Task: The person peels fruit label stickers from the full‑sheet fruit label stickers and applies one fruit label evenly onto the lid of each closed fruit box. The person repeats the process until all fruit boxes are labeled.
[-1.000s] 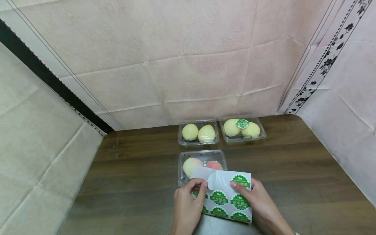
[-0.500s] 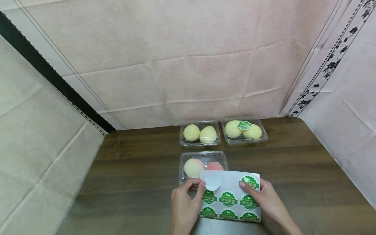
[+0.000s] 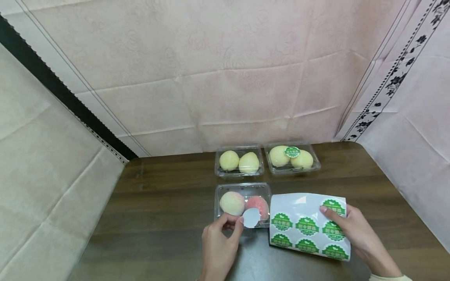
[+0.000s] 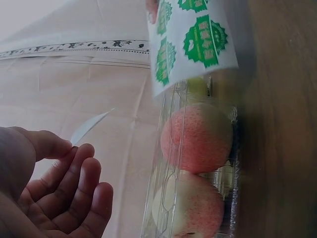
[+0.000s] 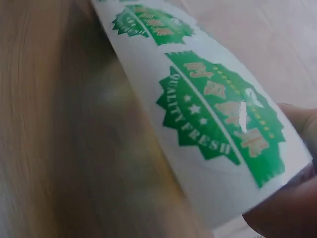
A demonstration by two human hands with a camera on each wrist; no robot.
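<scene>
Between thumb and forefinger, my left hand (image 3: 220, 246) pinches a round sticker (image 3: 251, 217) by its edge, its white side facing up in the head view. Edge-on, the same sticker (image 4: 91, 125) shows in the left wrist view. My right hand (image 3: 358, 230) grips a sheet of green stickers (image 3: 309, 226) by its right edge, thumb on top. Just beyond the left hand lies a clear plastic box (image 3: 242, 189) with a pale peach (image 3: 232, 203) and a redder peach (image 3: 256, 203). The sticker overlaps the redder peach in the head view.
Two more clear boxes stand at the table's back edge: the left box (image 3: 239, 171) and the right box (image 3: 291, 168), each with two pale yellow fruits. A green sticker (image 3: 292, 152) is on the right one. Cloth (image 3: 225, 78) hangs behind the brown table (image 3: 158, 218).
The round sticker has come off the sheet and stays in the left hand. My right hand has moved right with the sheet, uncovering more of the peach box.
</scene>
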